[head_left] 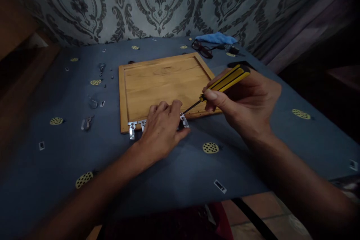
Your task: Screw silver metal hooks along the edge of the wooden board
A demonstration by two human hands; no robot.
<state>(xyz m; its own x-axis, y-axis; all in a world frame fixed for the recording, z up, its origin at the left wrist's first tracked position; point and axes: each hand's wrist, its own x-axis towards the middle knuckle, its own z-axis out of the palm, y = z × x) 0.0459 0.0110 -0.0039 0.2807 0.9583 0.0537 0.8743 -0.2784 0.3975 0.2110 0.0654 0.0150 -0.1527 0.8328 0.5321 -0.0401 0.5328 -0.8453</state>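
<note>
A framed wooden panel [163, 82] lies flat on the blue patterned cloth. Metal brackets [132, 129] line its near edge, partly covered by my left hand [163, 127], which rests over that edge with fingers bent; whether it grips a bracket is hidden. My right hand [244, 97] is closed round a yellow and black screwdriver [227, 80], held at a slant. The screwdriver's tip meets the rightmost bracket [185, 120], just beside my left index finger.
Small screws [101, 68] and loose metal pieces [87, 123] lie left of the panel. Behind its right corner are glasses [203, 50], a blue rag [216, 38] and a dark object [242, 64]. A patterned wall [160, 3] borders the far side.
</note>
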